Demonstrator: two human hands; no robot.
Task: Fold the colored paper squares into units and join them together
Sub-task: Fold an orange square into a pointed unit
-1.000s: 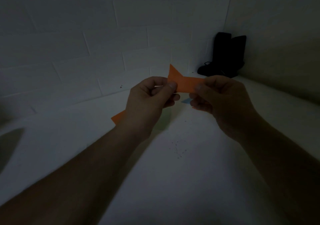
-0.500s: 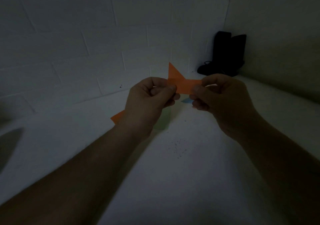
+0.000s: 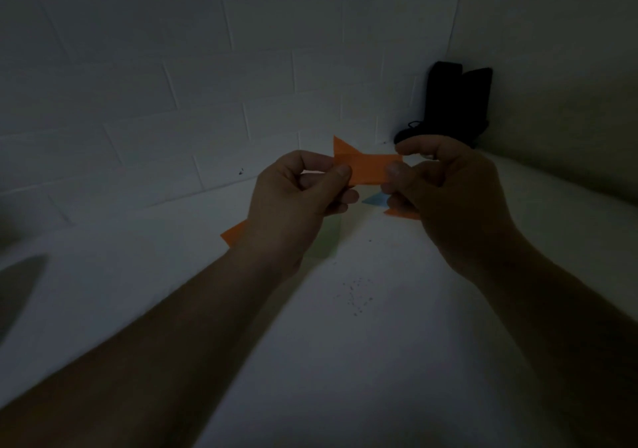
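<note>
Both hands hold a folded orange paper unit (image 3: 367,168) up in front of me, above the white surface. My left hand (image 3: 293,202) pinches its left end between thumb and fingers; a triangular flap sticks up there. My right hand (image 3: 445,199) pinches its right end. Below the hands lie other papers on the surface: an orange piece (image 3: 234,233) showing left of my left wrist, a pale green piece (image 3: 326,240), a blue piece (image 3: 374,200) and another orange corner (image 3: 400,213) under my right hand.
The white surface (image 3: 345,344) runs to a white brick wall (image 3: 172,102) behind and a wall at the right. A black object (image 3: 452,102) stands in the far corner. Small dark specks (image 3: 357,295) dot the surface. The scene is dim.
The hands and the orange unit have stayed almost in place. My right thumb has shifted slightly along the unit's right end, and an orange corner now shows under that hand.
</note>
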